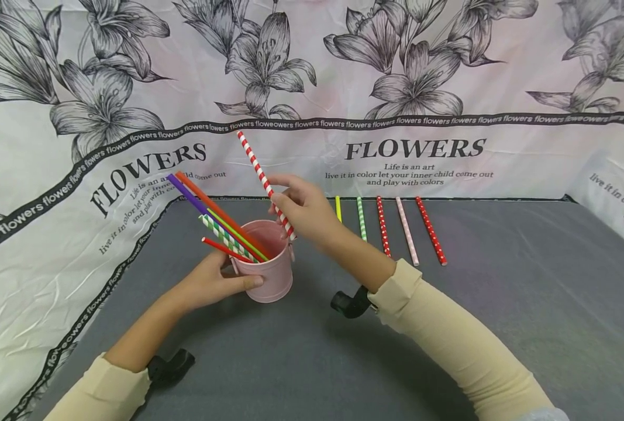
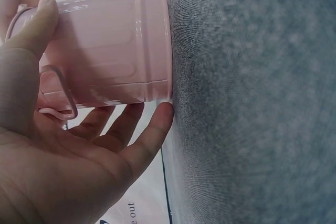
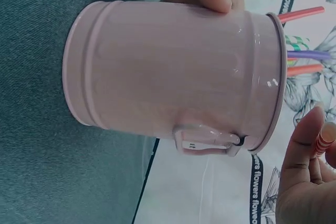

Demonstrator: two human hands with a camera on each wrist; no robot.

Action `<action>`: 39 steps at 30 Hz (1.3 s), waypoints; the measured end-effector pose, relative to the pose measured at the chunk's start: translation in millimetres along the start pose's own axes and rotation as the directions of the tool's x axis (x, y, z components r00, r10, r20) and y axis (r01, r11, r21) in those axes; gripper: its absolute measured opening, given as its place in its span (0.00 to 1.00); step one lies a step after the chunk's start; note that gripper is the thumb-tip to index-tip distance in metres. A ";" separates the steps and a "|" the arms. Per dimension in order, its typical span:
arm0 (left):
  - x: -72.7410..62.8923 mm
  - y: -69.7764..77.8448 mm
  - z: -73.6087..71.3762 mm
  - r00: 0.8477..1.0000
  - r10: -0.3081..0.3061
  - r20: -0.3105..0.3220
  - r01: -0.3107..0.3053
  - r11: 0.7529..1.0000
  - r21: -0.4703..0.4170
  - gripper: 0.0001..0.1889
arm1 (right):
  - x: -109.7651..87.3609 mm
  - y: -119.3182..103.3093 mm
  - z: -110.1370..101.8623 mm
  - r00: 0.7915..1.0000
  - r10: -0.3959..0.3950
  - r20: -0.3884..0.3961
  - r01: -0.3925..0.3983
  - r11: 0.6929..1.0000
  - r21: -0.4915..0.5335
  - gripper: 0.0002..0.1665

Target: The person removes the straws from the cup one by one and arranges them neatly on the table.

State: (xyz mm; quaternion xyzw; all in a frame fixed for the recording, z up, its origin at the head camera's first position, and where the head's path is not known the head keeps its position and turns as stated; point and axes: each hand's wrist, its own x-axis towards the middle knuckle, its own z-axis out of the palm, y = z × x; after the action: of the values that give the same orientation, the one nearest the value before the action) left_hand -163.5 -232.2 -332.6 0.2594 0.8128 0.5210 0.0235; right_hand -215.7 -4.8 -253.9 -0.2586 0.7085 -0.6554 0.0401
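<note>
A small pink metal bucket (image 1: 268,280) stands on the grey cloth, with side handles. My left hand (image 1: 214,283) grips it from the left; in the left wrist view the thumb (image 2: 39,27) lies on its near wall and the other fingers reach behind. Several straws lean left inside it: purple, an orange straw (image 1: 206,202), light green, green-white patterned, and a short red straw (image 1: 227,249). My right hand (image 1: 309,210) pinches a red-and-white striped straw (image 1: 255,162) above the right of the rim. That straw's lower end is at the rim; whether it is inside cannot be told.
To the right lies a row of straws on the grey cloth (image 1: 501,316): yellow, green-striped (image 1: 361,219), red dotted, pale pink (image 1: 407,231) and another red dotted straw (image 1: 431,231). A floral "FLOWERS" curtain (image 1: 312,158) hangs behind. Black wrist mounts (image 1: 171,367) sit under both forearms.
</note>
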 end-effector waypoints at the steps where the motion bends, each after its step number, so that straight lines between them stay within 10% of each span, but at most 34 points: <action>1: -0.2 -0.1 0.1 1.000 0.001 0.002 -0.001 1.000 -0.004 0.37 | -1.0 0.9 -1.5 1.000 0.012 -0.004 -0.012 1.000 0.007 0.20; 39: -2.6 2.2 1.6 1.000 0.000 -0.006 0.000 1.000 -0.015 0.39 | -43.2 33.9 -76.9 0.968 0.219 -0.126 -0.232 0.967 -0.101 0.18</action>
State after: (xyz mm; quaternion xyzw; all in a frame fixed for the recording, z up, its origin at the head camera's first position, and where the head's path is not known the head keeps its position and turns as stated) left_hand -159.9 -231.3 -332.0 0.2575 0.8089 0.5281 0.0230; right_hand -219.4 83.3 -287.7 -0.1405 0.7711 -0.6182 0.0591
